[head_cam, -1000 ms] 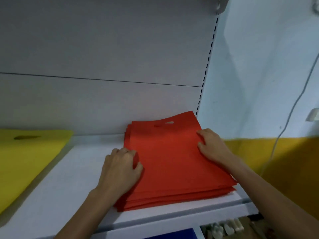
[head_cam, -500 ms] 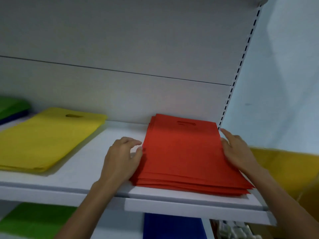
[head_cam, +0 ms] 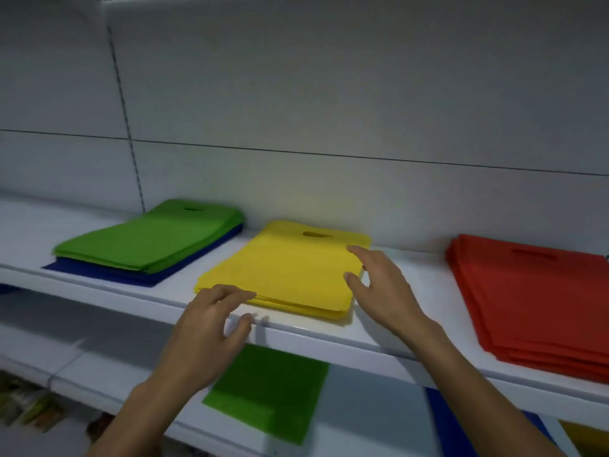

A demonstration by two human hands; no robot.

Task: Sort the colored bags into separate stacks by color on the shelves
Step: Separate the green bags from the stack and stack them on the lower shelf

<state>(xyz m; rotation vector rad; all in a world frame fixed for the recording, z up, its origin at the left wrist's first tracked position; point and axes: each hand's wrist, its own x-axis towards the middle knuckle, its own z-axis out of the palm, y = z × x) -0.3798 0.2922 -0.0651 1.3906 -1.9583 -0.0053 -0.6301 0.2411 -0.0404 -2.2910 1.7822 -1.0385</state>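
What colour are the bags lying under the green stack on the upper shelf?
They are dark blue bags, best seen in the head view.

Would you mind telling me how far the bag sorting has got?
The red stack and yellow stack look sorted. The left hand and right hand, both open, reach at the yellow stack. Green bags lie on blue bags and need splitting.

A plain green stack [head_cam: 148,239] tops a dark blue stack [head_cam: 131,275] on the white shelf [head_cam: 329,338]. Beside them lie a plain yellow stack [head_cam: 290,268] and a plain red stack [head_cam: 534,298]. The back panel [head_cam: 329,94] is pale grey. The white lower shelf [head_cam: 372,407] carries a green bag [head_cam: 270,390] and a blue bag [head_cam: 438,404]. None is patterned.
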